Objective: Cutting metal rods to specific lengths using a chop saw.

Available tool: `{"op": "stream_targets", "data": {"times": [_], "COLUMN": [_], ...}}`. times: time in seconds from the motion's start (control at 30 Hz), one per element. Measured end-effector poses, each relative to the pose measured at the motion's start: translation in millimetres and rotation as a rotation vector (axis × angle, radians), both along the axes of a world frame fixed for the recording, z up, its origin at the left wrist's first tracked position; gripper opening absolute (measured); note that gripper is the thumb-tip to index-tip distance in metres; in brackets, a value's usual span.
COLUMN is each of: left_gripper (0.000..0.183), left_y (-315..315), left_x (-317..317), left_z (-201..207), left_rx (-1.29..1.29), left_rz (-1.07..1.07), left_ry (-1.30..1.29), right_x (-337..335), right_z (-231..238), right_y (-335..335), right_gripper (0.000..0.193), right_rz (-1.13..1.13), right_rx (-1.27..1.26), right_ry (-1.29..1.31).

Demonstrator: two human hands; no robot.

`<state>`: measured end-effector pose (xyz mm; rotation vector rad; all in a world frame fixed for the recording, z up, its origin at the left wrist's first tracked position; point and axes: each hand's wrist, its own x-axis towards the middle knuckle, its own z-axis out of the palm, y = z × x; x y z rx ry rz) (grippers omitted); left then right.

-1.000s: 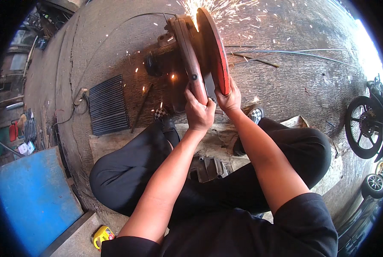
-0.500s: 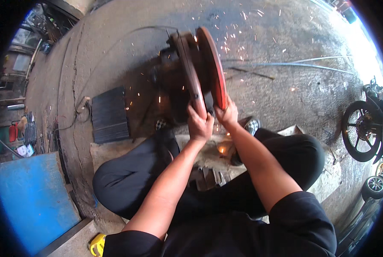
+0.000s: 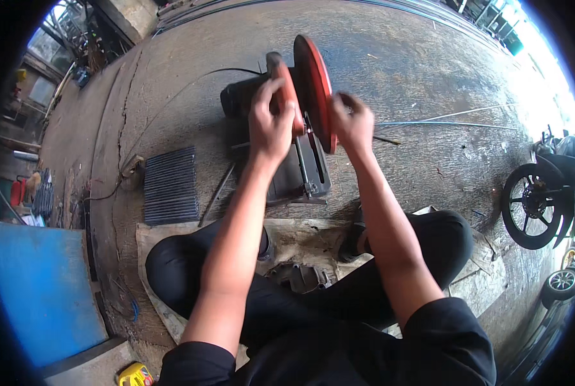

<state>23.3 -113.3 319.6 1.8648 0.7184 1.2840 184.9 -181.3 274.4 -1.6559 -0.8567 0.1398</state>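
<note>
In front of me stands a chop saw with a dark base (image 3: 281, 183), a red blade guard (image 3: 323, 83) and a red handle (image 3: 287, 87). My left hand (image 3: 271, 125) is at the left side of the handle, thumb and fingers apart, slightly blurred. Close to the guard's right face is my right hand (image 3: 355, 125), its fingers curled; what they hold, if anything, is hidden. Left of the saw lies a neat row of dark metal rods (image 3: 170, 185), with one loose rod (image 3: 216, 194) beside it. Short metal pieces (image 3: 297, 278) rest between my legs.
A tan sheet (image 3: 300, 231) lies under my legs. Long thin rods (image 3: 441, 123) stretch right from the saw, and a cable (image 3: 171, 96) curves left. A blue panel (image 3: 43, 289) is at the left, a yellow container (image 3: 135, 374) below it, and a motorcycle wheel (image 3: 535, 204) at the right.
The sparks have stopped. The saw's guard and handle are up, showing the base. My left hand has loosened and moved up and left; my right hand has risen along the guard's right side.
</note>
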Motion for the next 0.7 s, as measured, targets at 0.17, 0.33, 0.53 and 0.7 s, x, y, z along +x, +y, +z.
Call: {"op": "stream_targets", "data": {"times": [0.17,0.33,0.53,0.7], "left_gripper": [0.034,0.026,0.035,0.058], "left_y": [19,24,41,84], "left_x": [8,-12,-67,-94], "left_z": [41,-6,-197,-299], "left_rx": [0.241,-0.081,-0.666,-0.865], "left_rz": [0.047,0.153,0.562,0.566], "left_ry": [0.18,-0.143,0.145,0.678], "right_x": [-61,-146,-120,-136], "right_z": [-111,-233,-239,-249], "right_y": [-34,-103,-95,-83], "right_gripper": [0.022,0.093,0.098,0.044], "right_rz": [-0.453,-0.369,-0.106,-0.359], "right_rx": [0.462,-0.159,0.088,0.124], "right_ry": [0.88,2.283,2.555,2.459]}}
